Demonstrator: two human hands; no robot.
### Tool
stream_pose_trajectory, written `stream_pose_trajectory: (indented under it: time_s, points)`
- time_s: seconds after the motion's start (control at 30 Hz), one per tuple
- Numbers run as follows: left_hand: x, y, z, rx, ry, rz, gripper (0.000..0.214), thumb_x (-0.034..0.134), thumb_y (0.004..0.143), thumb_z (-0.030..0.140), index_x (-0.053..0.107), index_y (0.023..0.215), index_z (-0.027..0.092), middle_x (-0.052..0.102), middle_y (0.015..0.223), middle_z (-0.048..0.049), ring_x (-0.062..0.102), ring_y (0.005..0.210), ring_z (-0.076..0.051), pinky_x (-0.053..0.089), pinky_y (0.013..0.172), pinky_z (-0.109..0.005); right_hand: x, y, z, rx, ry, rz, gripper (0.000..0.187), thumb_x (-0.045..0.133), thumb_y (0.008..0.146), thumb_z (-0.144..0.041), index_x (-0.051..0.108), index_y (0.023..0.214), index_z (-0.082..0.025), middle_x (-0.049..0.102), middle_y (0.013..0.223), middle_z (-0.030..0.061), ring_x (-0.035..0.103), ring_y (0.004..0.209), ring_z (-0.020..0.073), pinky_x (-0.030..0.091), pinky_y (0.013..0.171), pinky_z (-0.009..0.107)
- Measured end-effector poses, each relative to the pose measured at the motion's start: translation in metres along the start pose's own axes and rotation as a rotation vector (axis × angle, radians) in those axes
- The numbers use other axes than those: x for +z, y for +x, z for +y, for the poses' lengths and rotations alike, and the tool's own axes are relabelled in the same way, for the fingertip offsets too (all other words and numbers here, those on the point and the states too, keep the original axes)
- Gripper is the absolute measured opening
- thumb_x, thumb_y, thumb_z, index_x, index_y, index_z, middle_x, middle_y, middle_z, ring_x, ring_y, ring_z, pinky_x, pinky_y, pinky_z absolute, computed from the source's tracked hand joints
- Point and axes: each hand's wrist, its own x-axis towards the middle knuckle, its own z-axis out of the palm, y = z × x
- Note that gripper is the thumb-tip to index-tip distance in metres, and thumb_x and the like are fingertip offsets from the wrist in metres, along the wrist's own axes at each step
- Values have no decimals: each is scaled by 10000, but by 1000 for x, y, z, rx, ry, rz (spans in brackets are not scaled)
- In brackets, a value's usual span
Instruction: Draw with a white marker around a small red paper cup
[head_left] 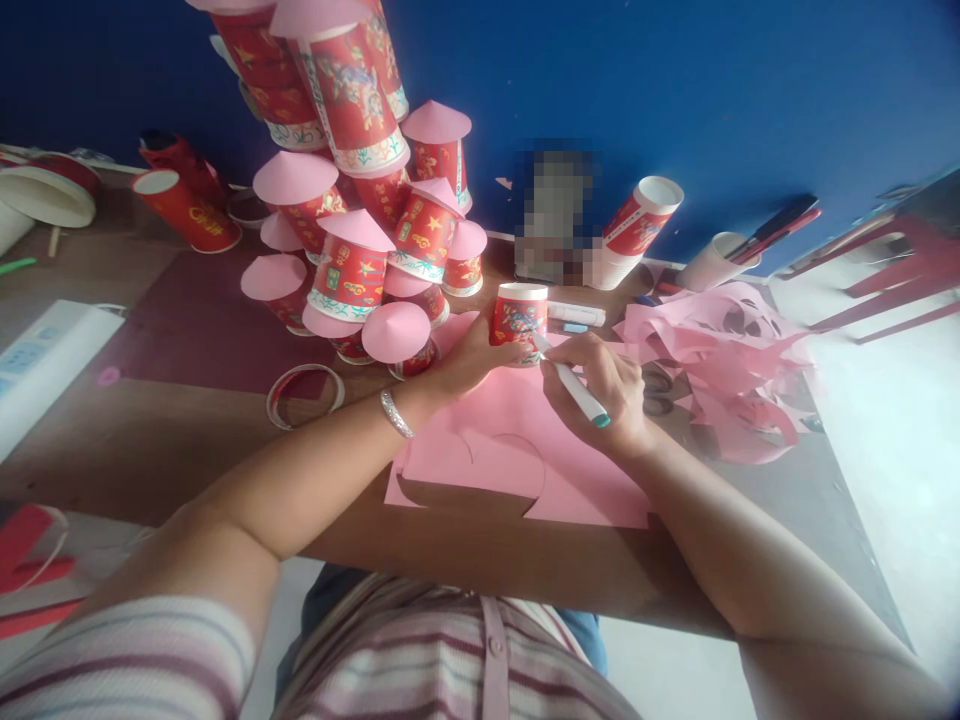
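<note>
A red patterned paper cup stands upright, its white rim at the top, with my left hand closed around its left side and the thumb across its front. My right hand is closed on a white marker with a green end; the tip points at the lower right of the cup, and I cannot tell whether it touches. Under both hands lies pink paper, with a curved cut-out edge and a drawn arc.
Many red cups with pink cone tops are stacked at the back left. Pink paper scraps and scissors lie at right. A tape roll is left, a pen cup back right, and a blue wall behind.
</note>
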Motion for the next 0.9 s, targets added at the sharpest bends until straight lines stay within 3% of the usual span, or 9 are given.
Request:
stream_pose_trajectory:
  time_s: [0.5, 0.73, 0.9]
  points:
    - [4, -1, 6, 31, -83, 3, 398, 864, 817, 326, 686, 1161, 233, 753, 1071, -31, 680, 1066, -247, 559, 949, -417, 3, -1, 6, 30, 7, 30, 126, 595, 976, -131, 578, 988, -254, 662, 757, -42, 637, 600, 128, 470, 519, 248]
    - [1, -2, 3, -12, 22, 10, 577, 911, 797, 383, 633, 1276, 220, 747, 1178, -68, 701, 1091, -236, 572, 941, -384, -2, 3, 3, -34, 19, 84, 168, 629, 952, -82, 595, 999, -240, 662, 744, -45, 634, 591, 120, 477, 527, 243]
    - [4, -4, 8, 18, 71, -54, 542, 894, 835, 446, 641, 1251, 209, 743, 1157, -81, 707, 1063, -228, 577, 910, -359, -2, 3, 1, -59, 54, 91, 196, 629, 956, -70, 609, 1058, -236, 676, 766, -35, 652, 612, 129, 495, 536, 251]
